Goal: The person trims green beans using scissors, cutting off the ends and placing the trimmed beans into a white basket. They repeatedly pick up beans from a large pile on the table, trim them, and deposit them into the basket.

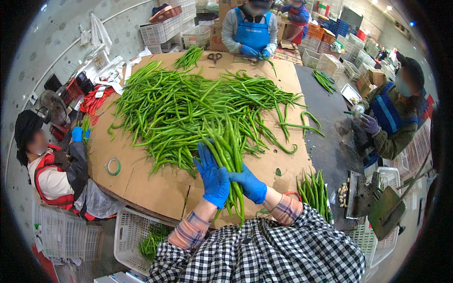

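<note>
Both my hands wear blue gloves and meet at a bunch of long green chili peppers [230,152] over the near part of the table. My right hand [249,184] is closed around the bunch, its fingers across the front. My left hand [211,175] is flat against the bunch's left side, fingers extended and apart, thumb near the peppers. The bunch's upper ends are blurred, and its lower ends hang towards my checked apron. Just beyond lies a large heap of loose green chili peppers [191,102] on the cardboard-covered table [141,180].
A roll of green tape [113,166] lies at left, scissors [214,57] at the far edge. Green pepper bundles [313,191] stand at my right. A white plastic crate [131,233] holds greens below left. Co-workers stand left, opposite and right; red peppers [95,100] lie at far left.
</note>
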Demonstrator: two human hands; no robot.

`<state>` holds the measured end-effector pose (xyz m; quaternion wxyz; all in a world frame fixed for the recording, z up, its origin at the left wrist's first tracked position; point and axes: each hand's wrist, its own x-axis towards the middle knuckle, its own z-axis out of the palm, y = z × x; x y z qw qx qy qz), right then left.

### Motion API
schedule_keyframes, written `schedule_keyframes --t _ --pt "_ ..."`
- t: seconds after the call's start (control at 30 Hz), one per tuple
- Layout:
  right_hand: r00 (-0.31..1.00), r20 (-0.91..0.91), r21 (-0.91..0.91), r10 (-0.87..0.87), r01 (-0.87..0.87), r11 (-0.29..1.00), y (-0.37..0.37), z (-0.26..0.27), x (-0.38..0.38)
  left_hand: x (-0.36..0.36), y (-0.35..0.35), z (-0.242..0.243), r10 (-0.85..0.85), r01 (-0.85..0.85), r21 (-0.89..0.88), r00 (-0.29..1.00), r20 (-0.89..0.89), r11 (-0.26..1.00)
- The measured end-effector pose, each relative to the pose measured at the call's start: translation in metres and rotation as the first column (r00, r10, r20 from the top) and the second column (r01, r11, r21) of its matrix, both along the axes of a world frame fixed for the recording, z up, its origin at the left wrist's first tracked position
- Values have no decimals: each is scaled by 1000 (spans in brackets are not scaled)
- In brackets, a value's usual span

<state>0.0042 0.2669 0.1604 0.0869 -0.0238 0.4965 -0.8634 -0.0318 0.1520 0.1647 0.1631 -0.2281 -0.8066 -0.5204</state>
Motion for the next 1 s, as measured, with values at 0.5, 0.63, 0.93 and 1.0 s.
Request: schedule_keyframes --t 0.5,0.63,0.93,1.0 --pt "982 86 -682 -165 179 709 126 -2 12 -73 -50 -30 -272 68 398 832 483 915" --pt "952 84 -737 -295 259 625 179 -1 23 -45 -102 -113 -35 -164 158 579 814 974" --pt "934 14 -732 -356 253 633 238 -9 49 30 -112 -155 328 -258 -446 941 85 857" --pt "921 48 -704 -387 306 641 245 -2 55 28 -114 -161 344 -263 -406 928 140 875"
